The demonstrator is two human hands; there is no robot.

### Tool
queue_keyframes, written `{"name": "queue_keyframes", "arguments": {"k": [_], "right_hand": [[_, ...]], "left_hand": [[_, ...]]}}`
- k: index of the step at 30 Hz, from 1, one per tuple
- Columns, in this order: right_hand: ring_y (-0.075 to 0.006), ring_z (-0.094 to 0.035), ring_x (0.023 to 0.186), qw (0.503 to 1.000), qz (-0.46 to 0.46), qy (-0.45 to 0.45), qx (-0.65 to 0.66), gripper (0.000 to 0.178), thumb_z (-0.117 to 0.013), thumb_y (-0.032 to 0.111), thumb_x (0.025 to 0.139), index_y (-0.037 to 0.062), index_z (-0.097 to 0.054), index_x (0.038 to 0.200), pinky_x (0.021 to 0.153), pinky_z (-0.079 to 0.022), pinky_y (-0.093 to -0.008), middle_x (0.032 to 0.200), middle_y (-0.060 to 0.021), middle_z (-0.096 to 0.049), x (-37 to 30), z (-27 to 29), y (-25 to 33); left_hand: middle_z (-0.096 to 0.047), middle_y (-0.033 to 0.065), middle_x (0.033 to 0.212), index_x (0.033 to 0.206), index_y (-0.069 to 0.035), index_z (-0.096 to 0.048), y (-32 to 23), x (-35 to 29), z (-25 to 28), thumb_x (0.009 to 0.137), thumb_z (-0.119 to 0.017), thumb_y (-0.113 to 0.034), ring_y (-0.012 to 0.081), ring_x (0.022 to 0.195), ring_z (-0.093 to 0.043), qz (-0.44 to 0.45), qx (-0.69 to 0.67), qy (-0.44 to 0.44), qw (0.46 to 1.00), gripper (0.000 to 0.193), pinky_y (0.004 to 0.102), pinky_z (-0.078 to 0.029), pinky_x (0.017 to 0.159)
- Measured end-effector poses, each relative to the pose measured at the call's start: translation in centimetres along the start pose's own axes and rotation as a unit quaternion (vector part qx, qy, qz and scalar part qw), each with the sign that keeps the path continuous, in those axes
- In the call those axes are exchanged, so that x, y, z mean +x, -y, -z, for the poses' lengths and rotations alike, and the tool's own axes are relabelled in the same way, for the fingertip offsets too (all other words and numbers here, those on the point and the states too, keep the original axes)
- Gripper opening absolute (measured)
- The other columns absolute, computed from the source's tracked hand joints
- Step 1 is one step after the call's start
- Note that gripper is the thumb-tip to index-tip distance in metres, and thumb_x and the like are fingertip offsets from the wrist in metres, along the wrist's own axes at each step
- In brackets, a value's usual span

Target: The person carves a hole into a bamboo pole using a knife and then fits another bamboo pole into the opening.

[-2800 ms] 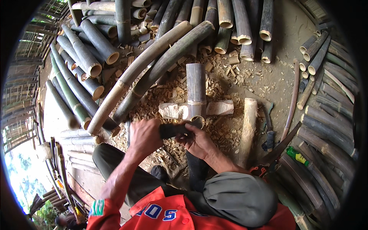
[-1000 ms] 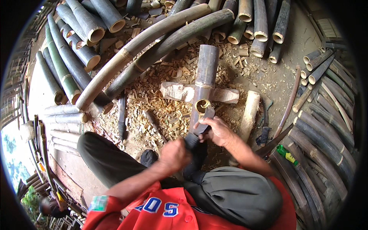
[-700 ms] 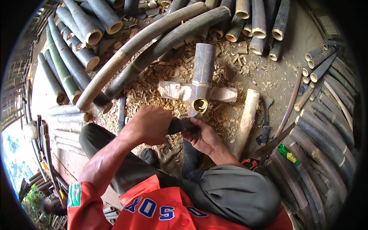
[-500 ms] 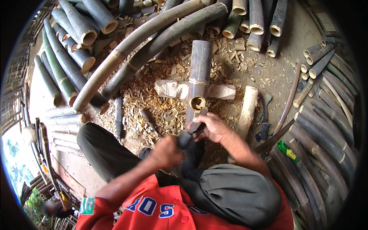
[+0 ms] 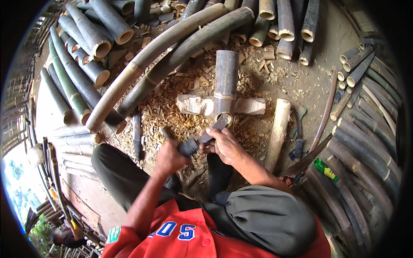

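Observation:
My left hand is closed round the dark wrapped handle of a knife-like tool. The fingers of my right hand pinch its flat grey blade. The blade's far end meets the cut opening in a dark bamboo tube; exactly how deep it reaches is hidden. That tube points away from me and rests across a pale log. Its near end lies hidden behind my right hand. By my left fingers, another dark handle lies in the shavings.
Wood shavings cover the ground. Two long bamboo poles slant across the far left. Cut tubes lie behind; more are stacked at right with a green bottle. A peeled log and a dark-handled blade lie right.
My left hand has moved left and slightly away from me with the handle. The right hand shifted a little left, keeping hold of the blade, which now lies at a flatter slant.

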State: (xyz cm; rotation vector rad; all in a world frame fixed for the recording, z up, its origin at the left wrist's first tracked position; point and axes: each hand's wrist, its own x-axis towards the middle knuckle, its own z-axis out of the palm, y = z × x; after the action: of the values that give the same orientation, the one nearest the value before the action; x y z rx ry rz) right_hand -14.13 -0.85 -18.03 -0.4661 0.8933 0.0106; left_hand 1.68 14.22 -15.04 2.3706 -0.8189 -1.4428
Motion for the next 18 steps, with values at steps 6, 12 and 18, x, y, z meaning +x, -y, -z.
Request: {"name": "queue_keyframes", "arguments": {"k": [6, 12, 18], "right_hand": [[-0.0215, -0.072, 0.093, 0.941, 0.045, 0.102, 0.319, 0.031, -0.055, 0.030, 0.107, 0.0044, -0.064, 0.121, 0.084, -0.062, -0.0459, 0.102, -0.0097, -0.072, 1.2, 0.2, -1.1], [-0.0184, -0.068, 0.081, 0.920, 0.042, 0.091, 0.378, 0.030, -0.057, 0.037, 0.104, 0.0112, -0.071, 0.111, 0.074, -0.057, -0.0429, 0.095, -0.0053, -0.075, 1.9, 0.9, -1.8], [-0.0199, -0.070, 0.066, 0.998, 0.029, -0.027, 0.045, 0.021, -0.061, 0.022, 0.100, 0.0018, -0.066, 0.103, 0.056, -0.063, -0.0384, 0.088, -0.0089, -0.070, 0.3, -0.6, -0.3]], "left_hand": [[-0.071, 0.0100, 0.074, 0.080, -0.009, -0.072, -9.6, 1.2, 7.1, 0.073, -0.079, -0.013, 0.0281, 0.073, -0.070, -0.167, 0.400, -0.137, 0.891, 0.011, 0.0430, -0.052, 0.066], [-0.073, 0.0118, 0.091, 0.090, -0.006, -0.070, -13.6, 0.4, 4.4, 0.083, -0.073, -0.014, 0.0273, 0.086, -0.071, -0.195, 0.478, -0.143, 0.845, 0.011, 0.0414, -0.052, 0.074], [-0.076, 0.0181, 0.088, 0.098, -0.003, -0.077, -3.9, -2.2, 2.7, 0.067, -0.085, -0.026, 0.0311, 0.082, -0.075, -0.016, 0.109, -0.021, 0.994, 0.039, 0.0442, -0.059, 0.077]]}}
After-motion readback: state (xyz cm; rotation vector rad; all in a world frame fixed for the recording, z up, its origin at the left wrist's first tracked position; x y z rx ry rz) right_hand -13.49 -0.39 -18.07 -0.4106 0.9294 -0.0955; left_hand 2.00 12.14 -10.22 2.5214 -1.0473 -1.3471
